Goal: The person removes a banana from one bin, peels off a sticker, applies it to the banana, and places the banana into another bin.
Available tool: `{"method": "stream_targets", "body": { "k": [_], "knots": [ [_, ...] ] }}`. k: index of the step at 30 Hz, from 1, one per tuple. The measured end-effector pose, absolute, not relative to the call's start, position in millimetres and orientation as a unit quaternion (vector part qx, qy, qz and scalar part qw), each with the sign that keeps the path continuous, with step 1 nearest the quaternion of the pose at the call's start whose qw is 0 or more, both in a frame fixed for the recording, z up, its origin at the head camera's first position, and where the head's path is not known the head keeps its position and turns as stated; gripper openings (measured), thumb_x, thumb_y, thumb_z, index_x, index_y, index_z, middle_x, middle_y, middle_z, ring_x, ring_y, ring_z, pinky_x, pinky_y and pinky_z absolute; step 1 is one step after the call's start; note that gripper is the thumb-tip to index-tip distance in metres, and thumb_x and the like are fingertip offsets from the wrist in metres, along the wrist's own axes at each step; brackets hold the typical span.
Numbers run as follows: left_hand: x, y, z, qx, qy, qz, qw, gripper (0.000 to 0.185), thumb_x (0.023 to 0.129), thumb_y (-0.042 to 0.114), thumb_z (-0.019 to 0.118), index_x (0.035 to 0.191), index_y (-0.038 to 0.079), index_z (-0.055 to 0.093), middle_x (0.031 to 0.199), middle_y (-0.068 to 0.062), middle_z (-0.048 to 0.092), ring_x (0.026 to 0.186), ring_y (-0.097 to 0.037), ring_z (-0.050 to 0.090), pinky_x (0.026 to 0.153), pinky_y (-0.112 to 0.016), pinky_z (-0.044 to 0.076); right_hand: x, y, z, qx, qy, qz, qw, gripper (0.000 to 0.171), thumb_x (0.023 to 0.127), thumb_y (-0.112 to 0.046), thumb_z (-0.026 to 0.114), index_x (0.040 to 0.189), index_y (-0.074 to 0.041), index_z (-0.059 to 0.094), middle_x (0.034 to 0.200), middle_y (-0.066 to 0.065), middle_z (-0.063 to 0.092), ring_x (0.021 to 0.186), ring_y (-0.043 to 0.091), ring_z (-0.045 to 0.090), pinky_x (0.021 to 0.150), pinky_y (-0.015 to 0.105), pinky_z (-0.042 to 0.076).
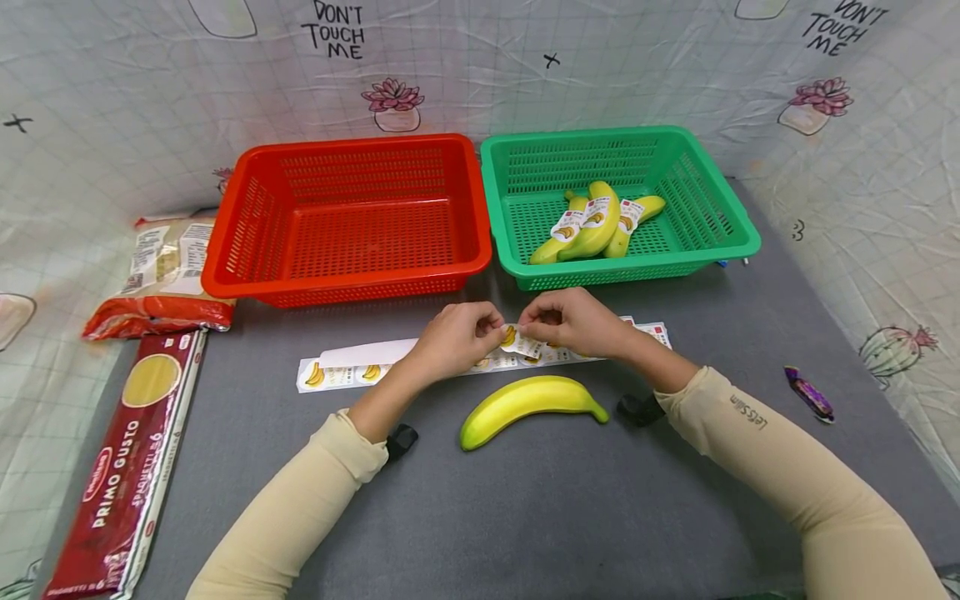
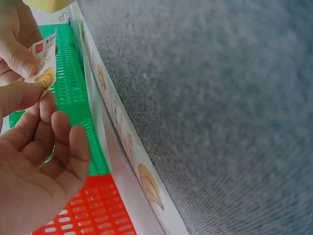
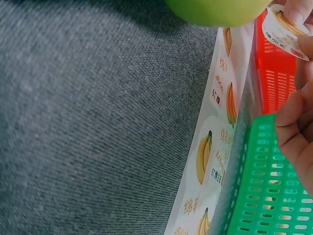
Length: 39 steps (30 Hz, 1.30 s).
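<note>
Between my two hands is a banana sticker (image 1: pixel 522 343), white with printed bananas. My left hand (image 1: pixel 456 340) pinches one end between thumb and index finger. The fingertips of my right hand (image 1: pixel 576 320) pinch the other end. In the left wrist view the sticker (image 2: pixel 45 62) is off the sheet, held up in the air. Below the hands, a long sticker strip (image 1: pixel 352 375) lies across the table, its backing partly folded over at the left and its middle partly hidden by the hands. A yellow banana (image 1: pixel 536 395) with no label showing lies just in front of the strip.
A green basket (image 1: pixel 637 270) at the back right holds several bananas (image 1: pixel 600 218) with stickers on them. Left of it stands a red basket (image 1: pixel 360 292). A spaghetti pack (image 1: pixel 123 467) and another food bag (image 1: pixel 165 267) lie at left, a purple-wrapped candy (image 1: pixel 810 395) at right.
</note>
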<state>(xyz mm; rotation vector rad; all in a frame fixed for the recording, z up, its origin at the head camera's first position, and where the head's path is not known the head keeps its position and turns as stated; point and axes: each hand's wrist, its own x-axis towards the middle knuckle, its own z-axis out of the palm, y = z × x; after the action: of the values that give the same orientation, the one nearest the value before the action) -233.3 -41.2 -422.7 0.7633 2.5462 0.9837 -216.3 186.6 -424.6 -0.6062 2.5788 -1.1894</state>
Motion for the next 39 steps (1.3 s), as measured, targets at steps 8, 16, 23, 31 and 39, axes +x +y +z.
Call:
{"method": "stream_targets", "body": {
  "k": [8, 16, 23, 31, 39],
  "knots": [
    [-232.9, -45.0, -420.7, 0.262, 0.869, 0.387, 0.160, 0.011, 0.097, 0.016, 0.063, 0.098, 0.007, 0.070, 0.086, -0.004, 0.066, 0.078, -0.014, 0.058, 0.072, -0.025, 0.045, -211.5, 200.6, -421.6, -0.187, 0.880, -0.415, 0.132, 0.031, 0.092, -0.019, 0.076, 0.117, -0.002, 0.069, 0.089, 0.004, 0.065, 0.070, 0.015, 0.054, 0.064, 0.024, 0.045],
    [-229.8, -45.2, -419.6, 0.243, 0.858, 0.420, 0.170, 0.013, 0.096, 0.017, 0.063, 0.099, 0.006, 0.070, 0.088, -0.004, 0.066, 0.079, -0.014, 0.057, 0.073, -0.025, 0.045, -206.9, 204.8, -425.3, -0.208, 0.881, -0.388, 0.174, 0.013, 0.096, -0.024, 0.072, 0.099, -0.011, 0.073, 0.073, -0.001, 0.062, 0.060, 0.009, 0.049, 0.057, 0.023, 0.041],
    [-225.8, -45.8, -416.9, 0.238, 0.856, 0.425, 0.174, 0.012, 0.096, 0.017, 0.064, 0.099, 0.007, 0.070, 0.090, -0.005, 0.067, 0.080, -0.014, 0.059, 0.074, -0.025, 0.047, -202.3, 201.9, -421.4, -0.197, 0.890, -0.375, 0.167, 0.013, 0.097, -0.024, 0.071, 0.089, -0.013, 0.069, 0.066, -0.005, 0.052, 0.058, 0.009, 0.045, 0.056, 0.022, 0.036],
    [-212.0, -49.2, -417.4, 0.230, 0.854, 0.429, 0.183, 0.015, 0.097, 0.020, 0.064, 0.101, 0.007, 0.070, 0.089, -0.004, 0.067, 0.078, -0.013, 0.058, 0.073, -0.026, 0.047, -191.4, 203.1, -416.3, -0.193, 0.887, -0.375, 0.187, 0.019, 0.097, -0.027, 0.070, 0.085, -0.014, 0.065, 0.065, -0.007, 0.047, 0.058, 0.007, 0.043, 0.057, 0.022, 0.035],
    [-184.4, -50.2, -411.3, 0.273, 0.871, 0.376, 0.157, 0.011, 0.095, 0.019, 0.063, 0.090, 0.012, 0.070, 0.082, 0.001, 0.065, 0.077, -0.015, 0.054, 0.073, -0.028, 0.043, -167.7, 201.2, -406.9, -0.215, 0.883, -0.366, 0.203, 0.018, 0.095, -0.024, 0.073, 0.081, -0.015, 0.066, 0.061, -0.009, 0.046, 0.054, 0.003, 0.042, 0.054, 0.021, 0.035]
  ]
}}
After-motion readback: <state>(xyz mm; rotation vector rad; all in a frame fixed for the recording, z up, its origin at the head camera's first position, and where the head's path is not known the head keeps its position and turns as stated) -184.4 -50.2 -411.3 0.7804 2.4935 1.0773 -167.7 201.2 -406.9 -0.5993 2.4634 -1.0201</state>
